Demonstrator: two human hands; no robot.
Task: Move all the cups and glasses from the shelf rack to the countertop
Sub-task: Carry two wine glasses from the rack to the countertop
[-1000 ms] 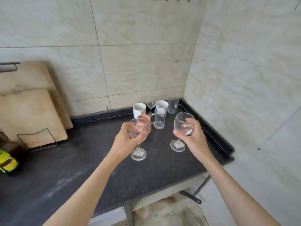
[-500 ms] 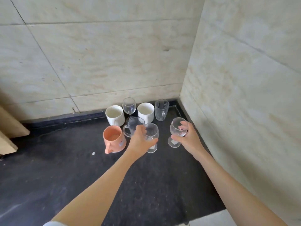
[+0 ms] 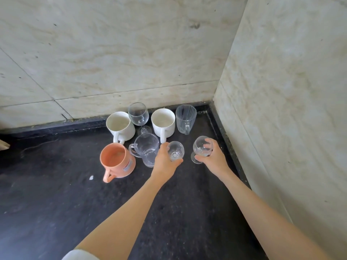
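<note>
Dark stone countertop, corner position, tiled walls closing it in at the back and on the right. Item one, far left of the group: an orange mug standing upright, handle pointing toward the viewer, a small label showing on its side. Item two, behind it: a white mug sitting near the back wall, handle facing forward and almost reaching the orange mug's rim. Item three: a clear glass mug standing just beside the orange mug on its right, handle turned left. Item four, behind that: a stemmed wine glass standing upright between the two white mugs. Item five: a second white mug, handle facing forward. Item six: a ribbed glass mug sitting nearest the corner. Item seven: a small wine glass, the left hand wrapping its fingers and thumb around the bowl; it is being held upright just right of the clear glass mug, directly in front of the second white mug, whose handle is crowding the fingertips. Whether its foot is touching the counter cannot be told. Item eight: another wine glass, the right hand curling around its bowl from the right, its foot looking as if it is resting on the counter, in the open strip between the held glass and the right wall. A white sleeve edge is showing at the bottom.
</note>
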